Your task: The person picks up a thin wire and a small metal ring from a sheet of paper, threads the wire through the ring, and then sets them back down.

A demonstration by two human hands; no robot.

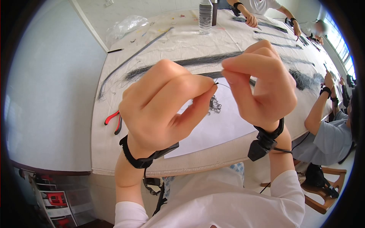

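The long table (108, 152), covered with a pale cloth, carries everything. Across its middle lie long dark fibre bundles (197, 60), reaching from the left edge toward the right edge; I judge these to be material not yet worked, so most remains. At the near edge lies a white paper sheet (220, 129).

Above the sheet are the left hand (163, 106) and the right hand (262, 87), close together. Each has thumb and forefinger pinched on one end of a thin dark strand (222, 85), which spans the small gap between them.

A crumpled plastic bag (125, 26) sits at the far left corner and a water bottle (205, 15) stands at the far edge. Red-handled pliers (114, 121) lie near the left edge. On the sheet rests a small heap of dark curls (215, 105), probably the finished pieces, and few.

A co-worker's hand (251, 19) works at the far edge and another person's arm (317, 110) at the right edge, both well apart. Nothing blocks the hands.
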